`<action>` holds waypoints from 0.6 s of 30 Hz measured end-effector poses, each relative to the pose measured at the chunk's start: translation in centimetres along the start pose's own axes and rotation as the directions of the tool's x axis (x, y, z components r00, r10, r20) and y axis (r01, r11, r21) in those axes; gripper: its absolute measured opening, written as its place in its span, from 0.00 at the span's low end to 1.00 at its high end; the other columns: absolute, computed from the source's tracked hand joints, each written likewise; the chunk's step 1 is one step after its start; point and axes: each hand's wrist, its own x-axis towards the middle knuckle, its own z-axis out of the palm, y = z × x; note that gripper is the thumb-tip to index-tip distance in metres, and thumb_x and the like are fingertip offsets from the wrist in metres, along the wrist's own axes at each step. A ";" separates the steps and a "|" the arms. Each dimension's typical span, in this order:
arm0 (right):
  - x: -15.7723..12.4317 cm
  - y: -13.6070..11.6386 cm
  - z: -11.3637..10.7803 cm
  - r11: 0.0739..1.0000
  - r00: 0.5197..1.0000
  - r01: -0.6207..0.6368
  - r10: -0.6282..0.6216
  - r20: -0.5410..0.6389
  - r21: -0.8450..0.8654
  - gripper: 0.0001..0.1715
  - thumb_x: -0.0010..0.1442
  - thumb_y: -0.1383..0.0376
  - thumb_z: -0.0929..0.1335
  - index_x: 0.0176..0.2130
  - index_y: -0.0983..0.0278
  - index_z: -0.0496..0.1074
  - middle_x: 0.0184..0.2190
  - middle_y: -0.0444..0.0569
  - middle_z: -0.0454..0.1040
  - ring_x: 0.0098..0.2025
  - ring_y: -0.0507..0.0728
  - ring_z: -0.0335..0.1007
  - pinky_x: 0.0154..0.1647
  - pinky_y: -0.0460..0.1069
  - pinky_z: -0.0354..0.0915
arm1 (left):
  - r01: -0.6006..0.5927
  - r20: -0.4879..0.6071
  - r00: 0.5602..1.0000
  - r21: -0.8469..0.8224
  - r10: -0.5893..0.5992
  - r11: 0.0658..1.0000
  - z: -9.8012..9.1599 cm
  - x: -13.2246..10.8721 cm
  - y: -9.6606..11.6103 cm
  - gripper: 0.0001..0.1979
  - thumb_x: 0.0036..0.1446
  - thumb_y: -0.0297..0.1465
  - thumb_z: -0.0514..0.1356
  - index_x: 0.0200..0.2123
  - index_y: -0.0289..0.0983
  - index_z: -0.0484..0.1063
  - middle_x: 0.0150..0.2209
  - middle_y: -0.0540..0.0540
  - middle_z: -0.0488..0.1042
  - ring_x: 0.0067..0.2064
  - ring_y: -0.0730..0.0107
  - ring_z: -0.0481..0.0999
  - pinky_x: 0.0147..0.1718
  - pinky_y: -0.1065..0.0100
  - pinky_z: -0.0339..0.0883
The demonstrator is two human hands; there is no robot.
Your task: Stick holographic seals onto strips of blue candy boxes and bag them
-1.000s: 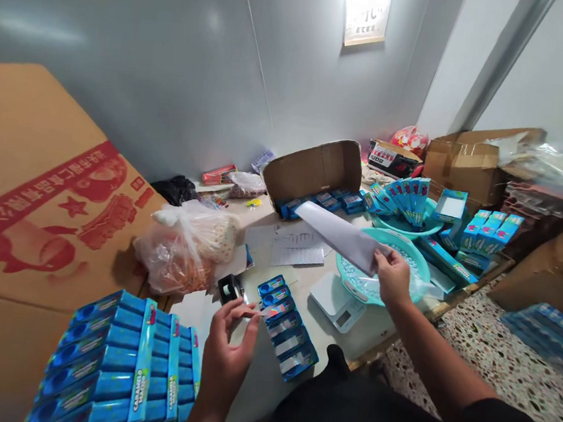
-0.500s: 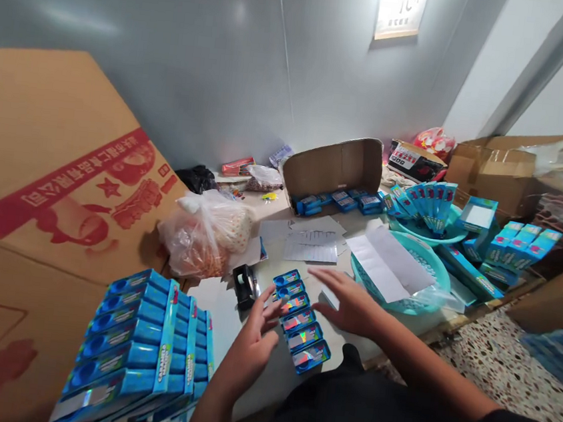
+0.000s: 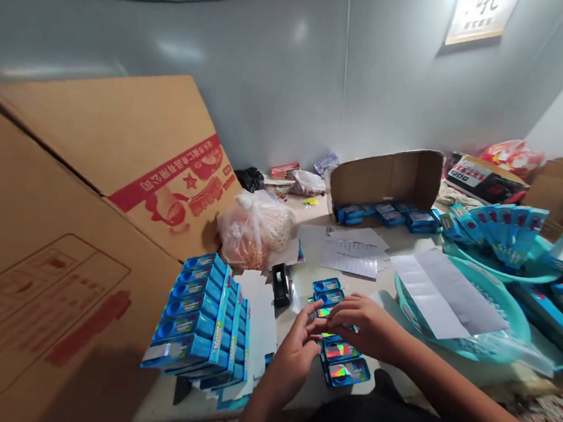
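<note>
A: Are we still holding the white sheet (image 3: pixel 446 299)?
B: No, it's lying on the teal basin (image 3: pixel 512 314). Our right hand (image 3: pixel 365 324) is joining our left hand (image 3: pixel 297 350) on the row of blue packs (image 3: pixel 345 371) on the table (image 3: pixel 310 235), fingers curled; we cannot tell if they are gripping.

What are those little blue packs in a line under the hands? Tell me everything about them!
The packs are small, flat and blue, like cardboard, each with a shiny window on top; the near ones flash rainbow colours. They lie flat in one line on the table, side against side, running away from the person. The left hand and right hand rest on the middle ones and hide them. Whether the hands grip any cannot be told.
</note>
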 end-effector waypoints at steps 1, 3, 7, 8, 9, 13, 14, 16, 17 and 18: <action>0.0 -0.2 -0.1 1.000 1.000 0.002 -0.001 -0.026 0.021 0.08 0.66 0.65 0.67 0.36 0.61 0.77 0.34 0.48 0.79 0.37 0.56 0.75 0.41 0.53 0.64 | -0.006 0.003 1.000 -0.037 0.007 0.999 -0.1 0.2 -0.3 0.36 0.47 0.24 0.54 0.62 0.41 0.59 0.53 0.41 0.74 0.55 0.59 0.71 0.56 0.57 0.61; 0.1 -0.5 -0.3 0.997 0.993 -0.001 0.009 -0.115 0.074 0.10 0.66 0.64 0.67 0.36 0.62 0.78 0.37 0.51 0.78 0.39 0.56 0.74 0.41 0.52 0.66 | -0.027 -0.008 1.000 -0.146 0.026 0.989 -0.1 0.6 -0.9 0.34 0.47 0.26 0.56 0.60 0.41 0.61 0.52 0.41 0.73 0.54 0.59 0.72 0.55 0.57 0.64; 0.7 -0.6 0.0 0.942 0.919 -0.157 0.249 -0.306 0.296 0.11 0.63 0.62 0.69 0.31 0.63 0.77 0.31 0.50 0.76 0.33 0.54 0.71 0.34 0.49 0.66 | -0.102 -0.121 0.990 -0.283 0.070 0.954 0.4 1.8 -2.2 0.33 0.49 0.33 0.63 0.60 0.44 0.61 0.54 0.42 0.68 0.53 0.60 0.72 0.51 0.58 0.69; 0.9 -0.5 0.3 0.901 0.880 -0.217 0.347 -0.323 0.375 0.11 0.62 0.61 0.69 0.31 0.64 0.77 0.28 0.48 0.75 0.31 0.53 0.70 0.32 0.48 0.66 | -0.101 -0.122 0.990 -0.292 0.067 0.951 0.8 2.2 -2.4 0.33 0.49 0.36 0.65 0.59 0.44 0.62 0.54 0.42 0.67 0.54 0.60 0.71 0.51 0.59 0.69; 1.1 -0.2 0.6 0.847 0.835 -0.270 0.443 -0.326 0.458 0.11 0.60 0.60 0.70 0.30 0.64 0.77 0.27 0.47 0.75 0.30 0.53 0.70 0.31 0.48 0.66 | -0.088 -0.114 0.992 -0.302 0.055 0.949 1.1 2.5 -2.5 0.33 0.49 0.38 0.67 0.58 0.43 0.64 0.54 0.41 0.68 0.54 0.59 0.71 0.51 0.59 0.70; 1.7 1.1 1.8 0.628 0.669 -0.319 0.680 -0.300 0.710 0.15 0.52 0.55 0.74 0.31 0.65 0.76 0.27 0.48 0.77 0.30 0.55 0.73 0.32 0.49 0.68 | -0.024 -0.157 0.987 -0.385 -0.039 0.923 2.6 4.2 -2.7 0.29 0.48 0.48 0.68 0.49 0.37 0.71 0.46 0.41 0.76 0.47 0.59 0.77 0.45 0.60 0.72; 1.7 1.4 2.1 0.609 0.639 -0.322 0.705 -0.308 0.724 0.16 0.50 0.55 0.75 0.31 0.65 0.76 0.27 0.48 0.77 0.30 0.56 0.73 0.32 0.50 0.68 | -0.022 -0.204 0.977 -0.374 -0.059 0.927 2.8 4.6 -2.7 0.28 0.48 0.48 0.68 0.46 0.36 0.71 0.42 0.42 0.77 0.44 0.60 0.78 0.43 0.60 0.72; 1.5 1.8 2.3 0.609 0.605 -0.351 0.727 -0.324 0.711 0.15 0.50 0.55 0.75 0.31 0.65 0.77 0.28 0.49 0.78 0.30 0.56 0.73 0.33 0.50 0.68 | -0.028 -0.291 0.954 -0.325 -0.072 0.945 2.9 5.4 -3.0 0.26 0.46 0.49 0.68 0.41 0.35 0.73 0.36 0.44 0.78 0.39 0.63 0.79 0.41 0.62 0.72; 1.4 2.0 2.4 0.614 0.600 -0.368 0.731 -0.326 0.698 0.15 0.50 0.55 0.75 0.31 0.65 0.77 0.28 0.49 0.78 0.30 0.55 0.73 0.34 0.50 0.68 | -0.031 -0.320 0.945 -0.297 -0.069 0.954 2.7 5.7 -3.1 0.26 0.46 0.49 0.68 0.39 0.34 0.73 0.33 0.45 0.78 0.37 0.64 0.78 0.40 0.63 0.72; 1.2 2.1 2.4 0.613 0.600 -0.382 0.734 -0.319 0.691 0.15 0.50 0.56 0.75 0.31 0.65 0.77 0.28 0.49 0.78 0.31 0.55 0.72 0.35 0.50 0.67 | -0.038 -0.341 0.938 -0.270 -0.059 0.962 2.5 6.0 -3.3 0.25 0.45 0.49 0.68 0.37 0.34 0.73 0.32 0.46 0.77 0.35 0.66 0.78 0.39 0.64 0.71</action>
